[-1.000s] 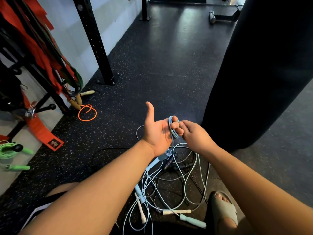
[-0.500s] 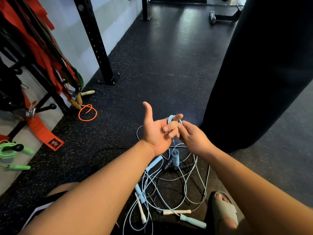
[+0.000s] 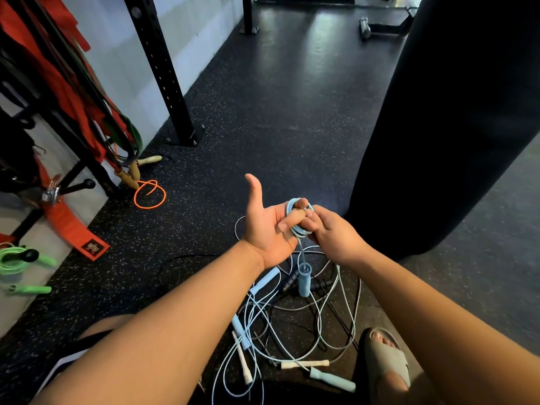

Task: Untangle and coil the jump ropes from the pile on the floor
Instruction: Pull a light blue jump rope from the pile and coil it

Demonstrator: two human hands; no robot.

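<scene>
A light blue jump rope is wound in a small coil (image 3: 295, 217) around the fingers of my left hand (image 3: 267, 229), palm up and thumb raised. My right hand (image 3: 330, 232) pinches the same coil from the right. One blue handle (image 3: 304, 280) dangles on a short length of cord below the coil. Beneath my hands a tangled pile (image 3: 292, 325) of light blue, white and black ropes with several handles lies on the dark rubber floor.
A large black punching bag (image 3: 444, 127) stands close on the right. A black rack post (image 3: 163, 77) and red straps (image 3: 49, 83) line the left wall, with an orange rope (image 3: 150, 194) and a green rope (image 3: 17, 261) nearby. My sandalled foot (image 3: 385, 358) rests beside the pile.
The dangling blue handle has dropped lower below my left hand. My right hand has stayed at the coil, shifting its pinch slightly.
</scene>
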